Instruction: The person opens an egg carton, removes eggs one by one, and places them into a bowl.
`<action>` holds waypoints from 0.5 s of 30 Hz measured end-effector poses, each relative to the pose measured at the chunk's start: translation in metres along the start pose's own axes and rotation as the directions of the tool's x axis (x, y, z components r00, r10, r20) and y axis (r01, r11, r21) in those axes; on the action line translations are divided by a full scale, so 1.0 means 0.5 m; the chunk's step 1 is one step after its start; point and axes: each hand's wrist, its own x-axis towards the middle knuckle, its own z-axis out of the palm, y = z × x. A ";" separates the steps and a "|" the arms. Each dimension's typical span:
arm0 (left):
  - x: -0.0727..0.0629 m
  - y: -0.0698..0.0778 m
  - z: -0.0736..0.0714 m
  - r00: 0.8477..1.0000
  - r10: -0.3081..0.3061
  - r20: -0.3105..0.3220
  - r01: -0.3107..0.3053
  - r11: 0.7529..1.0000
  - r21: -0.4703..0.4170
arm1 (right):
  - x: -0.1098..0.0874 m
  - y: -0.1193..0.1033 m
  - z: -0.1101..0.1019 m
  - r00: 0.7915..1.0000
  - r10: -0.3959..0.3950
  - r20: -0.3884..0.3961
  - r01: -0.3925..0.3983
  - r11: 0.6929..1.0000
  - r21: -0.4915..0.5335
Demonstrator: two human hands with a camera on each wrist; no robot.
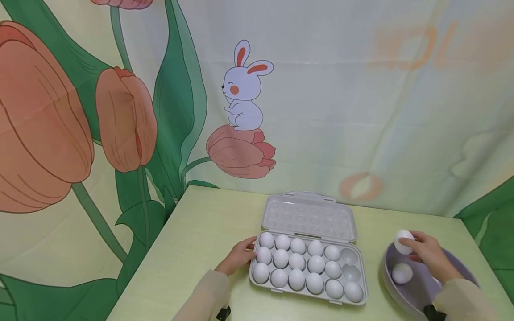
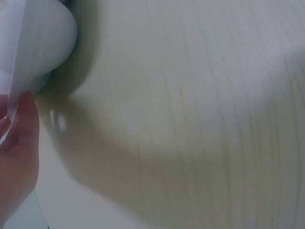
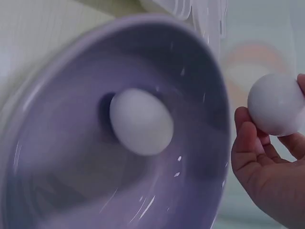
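Observation:
An egg box lies with its lid folded back, most of its cups filled with white eggs. Two bare cups show in its right-hand column, at the back and in the middle. My left hand pinches the box's left rim between thumb and fingers, as the left wrist view confirms. Over the far-left side of a purple bowl, my right hand holds a white egg in its fingertips. Another egg lies inside the bowl.
Both containers stand on a pale wood-grain table, the bowl near its right side. Directly behind the table hangs a cloth backdrop printed with tulips and a rabbit.

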 end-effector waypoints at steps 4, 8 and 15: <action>-0.001 0.000 0.001 1.000 -0.003 0.001 0.003 1.000 -0.003 | 0.001 0.029 -0.018 0.998 0.059 -0.004 -0.059 0.998 -0.022; -0.001 -0.002 0.000 1.000 -0.005 0.001 0.005 1.000 -0.001 | 0.006 0.049 -0.032 0.991 0.131 -0.005 -0.131 0.991 -0.021; -0.002 0.001 0.000 1.000 -0.002 -0.002 0.002 1.000 -0.005 | 0.009 0.076 -0.035 0.975 0.219 -0.031 -0.216 0.973 0.082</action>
